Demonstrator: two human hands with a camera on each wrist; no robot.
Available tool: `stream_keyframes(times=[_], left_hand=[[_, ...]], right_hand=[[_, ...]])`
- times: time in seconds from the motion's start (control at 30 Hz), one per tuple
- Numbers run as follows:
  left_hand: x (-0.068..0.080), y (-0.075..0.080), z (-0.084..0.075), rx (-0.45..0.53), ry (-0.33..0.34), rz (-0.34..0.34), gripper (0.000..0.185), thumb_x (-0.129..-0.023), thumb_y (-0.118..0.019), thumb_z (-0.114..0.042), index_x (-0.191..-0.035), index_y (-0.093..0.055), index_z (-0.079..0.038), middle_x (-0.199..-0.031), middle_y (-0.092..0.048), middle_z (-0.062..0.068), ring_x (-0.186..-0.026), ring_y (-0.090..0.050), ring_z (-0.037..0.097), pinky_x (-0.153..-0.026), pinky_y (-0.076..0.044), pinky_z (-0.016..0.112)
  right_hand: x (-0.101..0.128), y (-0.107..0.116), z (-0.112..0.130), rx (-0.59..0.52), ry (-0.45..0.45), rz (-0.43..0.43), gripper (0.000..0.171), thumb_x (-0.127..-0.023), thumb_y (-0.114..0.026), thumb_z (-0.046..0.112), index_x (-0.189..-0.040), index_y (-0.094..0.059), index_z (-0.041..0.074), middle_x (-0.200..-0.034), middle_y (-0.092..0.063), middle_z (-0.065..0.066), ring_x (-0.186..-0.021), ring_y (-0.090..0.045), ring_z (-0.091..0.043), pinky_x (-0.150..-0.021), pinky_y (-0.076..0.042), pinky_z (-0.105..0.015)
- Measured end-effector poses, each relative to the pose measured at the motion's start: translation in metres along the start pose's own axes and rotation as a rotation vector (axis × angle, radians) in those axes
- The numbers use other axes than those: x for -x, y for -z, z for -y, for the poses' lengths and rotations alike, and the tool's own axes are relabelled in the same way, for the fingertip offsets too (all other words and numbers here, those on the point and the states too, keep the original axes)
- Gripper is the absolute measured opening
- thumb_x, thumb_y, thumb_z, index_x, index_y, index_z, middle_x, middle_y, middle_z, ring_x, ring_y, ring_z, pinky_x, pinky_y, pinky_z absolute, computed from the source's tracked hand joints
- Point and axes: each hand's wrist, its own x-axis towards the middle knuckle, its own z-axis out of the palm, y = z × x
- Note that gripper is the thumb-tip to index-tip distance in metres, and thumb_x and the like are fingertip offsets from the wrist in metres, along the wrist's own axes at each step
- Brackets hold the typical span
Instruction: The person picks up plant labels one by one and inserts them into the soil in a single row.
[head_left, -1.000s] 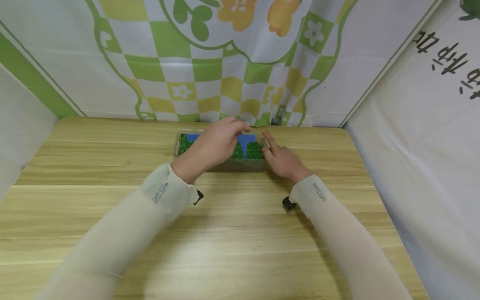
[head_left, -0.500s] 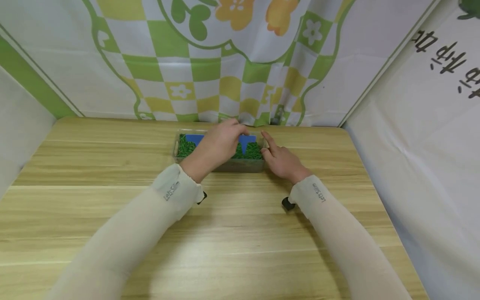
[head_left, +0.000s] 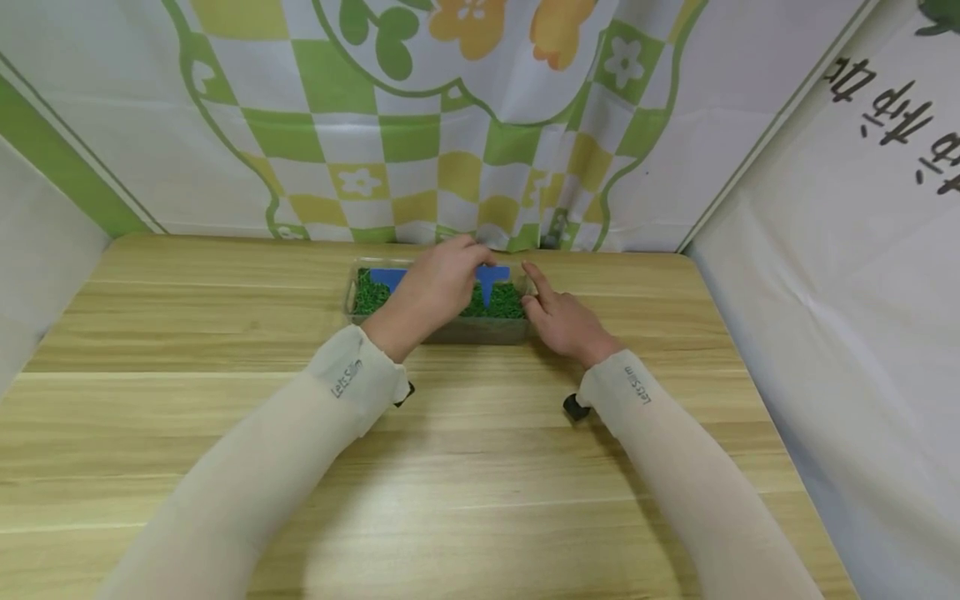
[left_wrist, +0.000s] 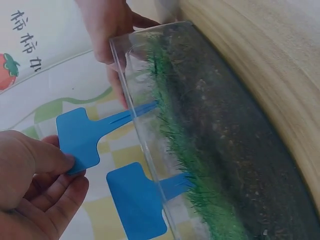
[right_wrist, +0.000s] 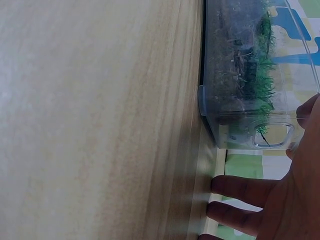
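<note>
A clear plastic box (head_left: 480,332) of dark soil and green grass (head_left: 504,302) stands at the back of the table. My left hand (head_left: 444,283) reaches over it. In the left wrist view, thumb and fingers pinch the head of a blue T-shaped plant label (left_wrist: 79,131), whose narrow stem enters the grass. A second blue plant label (left_wrist: 134,200) stands in the grass to its left along the box, partly hidden by my left hand in the head view. My right hand (head_left: 570,323) holds the box's right end at the rim, its other fingertips reaching down to the tabletop.
The wooden table (head_left: 480,467) stretches in front of the box. Close behind hangs a green, yellow and white checked curtain (head_left: 420,150). A white sheet with dark lettering (head_left: 892,125) covers the right side. An oval handle hole (right_wrist: 272,135) shows in the box's end wall.
My left wrist and forearm have shifted right. The pinched label has moved slightly in the grass. The right hand and the box have stayed in place.
</note>
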Motion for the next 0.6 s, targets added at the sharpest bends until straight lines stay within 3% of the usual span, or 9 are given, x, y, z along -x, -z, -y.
stream_keyframes(times=[0.1,0.23,0.6], left_hand=[[0.0005,0.0009,-0.0002,-0.004,-0.002,-0.006,0.034,-0.1,-0.054,0.001,-0.127,-0.067,-0.015,-0.123,-0.062,0.005,-0.11,-0.063,0.022,-0.092,-0.055,0.033],[-0.0006,0.0007,-0.0005,-0.009,0.004,0.006,0.035,-0.1,-0.054,0.001,-0.128,-0.067,-0.015,-0.123,-0.062,0.006,-0.11,-0.063,0.023,-0.092,-0.055,0.034],[-0.0046,-0.0078,0.0026,-0.014,0.016,0.035,0.04,-0.098,-0.055,0.006,-0.13,-0.066,-0.014,-0.122,-0.062,0.006,-0.114,-0.06,0.024,-0.096,-0.054,0.036]], right_hand=[[-0.0004,-0.0005,0.0007,0.002,0.005,-0.001,0.058,-0.108,-0.019,0.048,-0.159,0.008,0.043,-0.083,-0.062,-0.01,-0.048,-0.041,-0.023,-0.064,-0.045,-0.042],[-0.0004,-0.0005,0.0005,0.011,0.008,-0.004,0.058,-0.108,-0.019,0.048,-0.159,0.008,0.042,-0.086,-0.063,-0.006,-0.05,-0.045,-0.024,-0.064,-0.046,-0.042],[0.0001,0.0009,0.0006,0.012,0.001,0.003,0.058,-0.108,-0.019,0.047,-0.158,0.01,0.044,-0.077,-0.058,-0.007,-0.047,-0.037,-0.021,-0.061,-0.044,-0.04]])
